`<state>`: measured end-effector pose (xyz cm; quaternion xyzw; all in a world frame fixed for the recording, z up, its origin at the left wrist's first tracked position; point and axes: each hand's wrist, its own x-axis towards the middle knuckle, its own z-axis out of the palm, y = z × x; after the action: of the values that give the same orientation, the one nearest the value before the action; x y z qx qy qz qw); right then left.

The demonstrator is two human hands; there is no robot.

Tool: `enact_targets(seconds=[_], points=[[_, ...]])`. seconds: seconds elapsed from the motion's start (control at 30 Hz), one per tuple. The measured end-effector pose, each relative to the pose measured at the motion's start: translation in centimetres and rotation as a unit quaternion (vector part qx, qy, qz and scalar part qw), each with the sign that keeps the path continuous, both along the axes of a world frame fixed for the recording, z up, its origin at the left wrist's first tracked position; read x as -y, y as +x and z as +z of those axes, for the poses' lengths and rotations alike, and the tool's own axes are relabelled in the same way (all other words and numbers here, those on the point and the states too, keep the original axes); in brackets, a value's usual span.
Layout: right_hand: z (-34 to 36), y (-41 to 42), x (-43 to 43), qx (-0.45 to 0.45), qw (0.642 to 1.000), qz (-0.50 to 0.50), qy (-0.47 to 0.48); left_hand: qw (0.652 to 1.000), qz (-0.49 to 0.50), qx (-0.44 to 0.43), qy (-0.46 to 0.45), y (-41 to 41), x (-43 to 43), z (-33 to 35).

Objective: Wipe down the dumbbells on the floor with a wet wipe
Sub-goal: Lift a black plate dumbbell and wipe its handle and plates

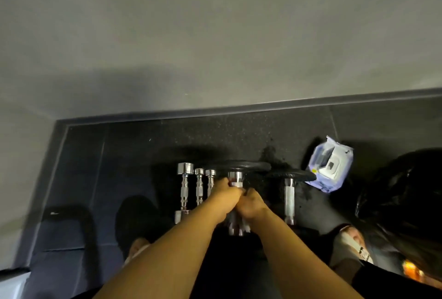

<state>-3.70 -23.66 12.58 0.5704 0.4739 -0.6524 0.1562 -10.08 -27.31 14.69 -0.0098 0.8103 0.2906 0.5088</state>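
Note:
Several chrome dumbbells lie side by side on the dark rubber floor. The middle one carries a black plate at its far end. My left hand grips its handle just below the collar. My right hand is wrapped around the handle beside it, holding a white wet wipe whose end hangs out below the hand. Another plated dumbbell lies to the right. Three slim chrome dumbbells lie to the left.
A lilac pack of wet wipes lies on the floor at the right, against a black plate. A grey wall rises just behind the dumbbells. My feet stand on either side. Dark hair hangs at the right edge.

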Motion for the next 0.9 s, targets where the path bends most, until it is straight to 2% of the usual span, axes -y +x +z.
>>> enact_targets(seconds=[0.37,0.47,0.9], points=[[-10.2,-1.1,-2.1,0.045,0.999,0.016,-0.007,0.998,-0.044,0.012,-0.046,-1.3,-2.2,-9.9],[-12.2,-1.4,-2.5,0.063,0.998,0.01,-0.002,0.997,-0.031,0.048,-0.044,-1.6,-2.6,-11.9],[-16.9,-2.1,-3.0,0.074,0.997,0.019,-0.006,0.995,-0.004,0.088,-0.042,-2.9,-3.0,-17.2]])
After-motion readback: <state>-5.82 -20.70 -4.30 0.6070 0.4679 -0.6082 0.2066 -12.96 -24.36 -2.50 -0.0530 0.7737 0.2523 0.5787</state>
